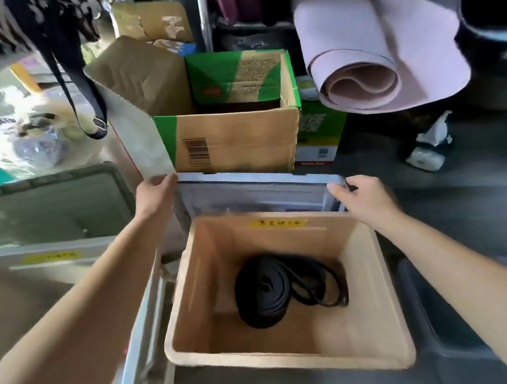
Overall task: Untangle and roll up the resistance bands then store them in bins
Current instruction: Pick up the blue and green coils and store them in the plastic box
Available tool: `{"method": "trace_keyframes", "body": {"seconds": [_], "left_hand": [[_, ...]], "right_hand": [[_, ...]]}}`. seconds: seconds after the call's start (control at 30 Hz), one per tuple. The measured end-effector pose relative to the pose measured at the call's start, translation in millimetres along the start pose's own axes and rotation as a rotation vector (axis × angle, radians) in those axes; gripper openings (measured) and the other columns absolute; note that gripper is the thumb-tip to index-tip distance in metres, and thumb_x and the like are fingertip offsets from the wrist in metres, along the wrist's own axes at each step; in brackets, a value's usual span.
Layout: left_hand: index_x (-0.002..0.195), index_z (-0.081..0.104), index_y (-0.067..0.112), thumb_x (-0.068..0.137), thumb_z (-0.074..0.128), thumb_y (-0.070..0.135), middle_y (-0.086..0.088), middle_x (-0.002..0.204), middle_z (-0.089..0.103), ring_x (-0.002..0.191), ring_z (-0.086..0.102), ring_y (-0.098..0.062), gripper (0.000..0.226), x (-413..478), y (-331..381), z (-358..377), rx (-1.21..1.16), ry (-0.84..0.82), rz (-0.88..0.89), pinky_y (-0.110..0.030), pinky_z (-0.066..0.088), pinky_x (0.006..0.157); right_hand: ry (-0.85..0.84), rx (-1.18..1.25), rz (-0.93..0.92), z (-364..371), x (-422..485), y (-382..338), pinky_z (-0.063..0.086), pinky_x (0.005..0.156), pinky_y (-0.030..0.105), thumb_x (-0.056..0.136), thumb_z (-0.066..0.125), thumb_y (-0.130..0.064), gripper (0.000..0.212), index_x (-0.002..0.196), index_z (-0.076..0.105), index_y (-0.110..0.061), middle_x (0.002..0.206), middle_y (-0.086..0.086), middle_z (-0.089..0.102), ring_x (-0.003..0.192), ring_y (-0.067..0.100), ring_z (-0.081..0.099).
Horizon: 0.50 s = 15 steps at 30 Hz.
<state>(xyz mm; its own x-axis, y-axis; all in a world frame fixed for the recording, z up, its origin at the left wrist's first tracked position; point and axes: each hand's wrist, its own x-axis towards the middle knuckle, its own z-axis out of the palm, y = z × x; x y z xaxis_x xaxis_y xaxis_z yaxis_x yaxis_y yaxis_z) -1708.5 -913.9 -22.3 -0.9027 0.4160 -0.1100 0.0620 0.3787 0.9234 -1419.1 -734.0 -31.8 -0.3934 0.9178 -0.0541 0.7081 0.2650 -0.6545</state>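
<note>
On grey floor (453, 202), tan bin (295, 361), grey lid (261, 191)

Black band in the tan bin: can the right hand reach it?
Probably yes: the bin is open, nothing covers the band, but the right hand must first release the grey lid.

Two bare forearms reach away from the viewer, spread apart. The left hand (155, 196), seen from the back, curls its fingers round the left corner of a grey lid (261, 188). The right hand (368, 198) grips the lid's right corner, knuckles up.
</note>
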Motion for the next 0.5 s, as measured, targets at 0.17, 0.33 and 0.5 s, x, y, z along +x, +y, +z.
{"method": "trace_keyframes", "body": {"seconds": [0.17,0.33,0.5], "left_hand": [[0.097,0.063,0.002,0.087,0.056,0.025,-0.009,0.088,0.066,0.080,0.061,-0.027,0.025,-69.8,5.1,-24.3,-0.059,-0.003,0.166,-0.038,0.050,0.073],[0.094,0.065,0.030,0.091,0.058,0.029,0.007,0.095,0.067,0.084,0.060,0.000,0.008,-125.6,5.9,-38.6,-0.127,0.066,0.243,-0.015,0.044,0.072],[0.081,0.066,0.033,0.088,0.063,0.029,0.001,0.087,0.067,0.081,0.061,-0.011,0.009,-174.3,-23.4,-66.6,-0.090,0.125,0.189,-0.027,0.046,0.073]], "right_hand": [[0.362,0.368,0.028,-25.3,-58.6,3.0,0.041,0.072,0.024,0.091,0.055,-0.037,0.034,0.108,0.063,-0.009,0.088,-0.003,0.061,0.080,0.008,0.056],[0.455,0.695,0.117,-18.9,-107.9,14.3,0.052,0.075,0.026,0.091,0.059,-0.036,0.018,0.104,0.056,-0.023,0.086,-0.017,0.061,0.075,-0.012,0.059],[0.478,0.730,0.117,-17.4,-163.5,35.0,0.048,0.075,0.020,0.074,0.062,-0.059,0.024,0.091,0.058,-0.042,0.088,-0.022,0.064,0.084,-0.003,0.059]]}}
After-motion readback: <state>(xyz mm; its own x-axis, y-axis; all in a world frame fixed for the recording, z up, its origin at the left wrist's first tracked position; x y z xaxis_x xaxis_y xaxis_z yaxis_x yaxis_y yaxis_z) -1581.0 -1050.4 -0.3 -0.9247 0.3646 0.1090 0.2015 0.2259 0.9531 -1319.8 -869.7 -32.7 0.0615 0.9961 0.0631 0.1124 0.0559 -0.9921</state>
